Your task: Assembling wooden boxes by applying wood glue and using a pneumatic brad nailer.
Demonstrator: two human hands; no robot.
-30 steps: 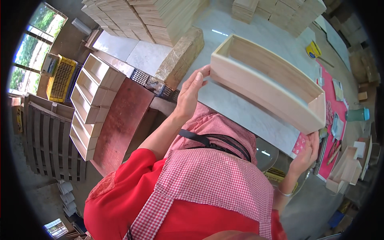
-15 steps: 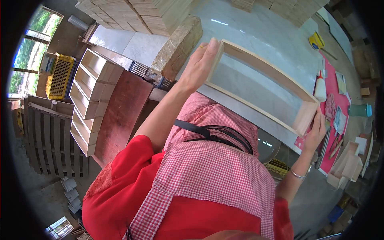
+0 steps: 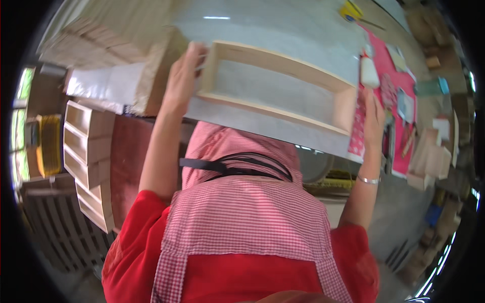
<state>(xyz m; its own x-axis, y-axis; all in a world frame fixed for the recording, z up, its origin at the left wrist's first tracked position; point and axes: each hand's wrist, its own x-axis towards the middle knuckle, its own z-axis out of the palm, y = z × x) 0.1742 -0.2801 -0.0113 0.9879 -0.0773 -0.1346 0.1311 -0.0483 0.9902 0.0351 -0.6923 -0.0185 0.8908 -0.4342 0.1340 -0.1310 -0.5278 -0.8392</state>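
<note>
Head view. Left hand (image 3: 181, 81): fingers extended, blurred; contact unclear. Right hand (image 3: 372, 118): fingers straight, empty. Between them: pale rectangular wooden box frame (image 3: 285, 63). Beyond right fingertips: white red-tipped plastic bottle (image 3: 369, 73). Step, judged: positioning; regripping would call for closing both hands inward.

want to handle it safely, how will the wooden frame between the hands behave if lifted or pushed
The wooden frame is probably light for its size, as its walls look thin and its middle open. It should feel stiff, with four walls joined at the corners. Pushed, it would likely slide, not roll, given its flat-sided shape.
</note>
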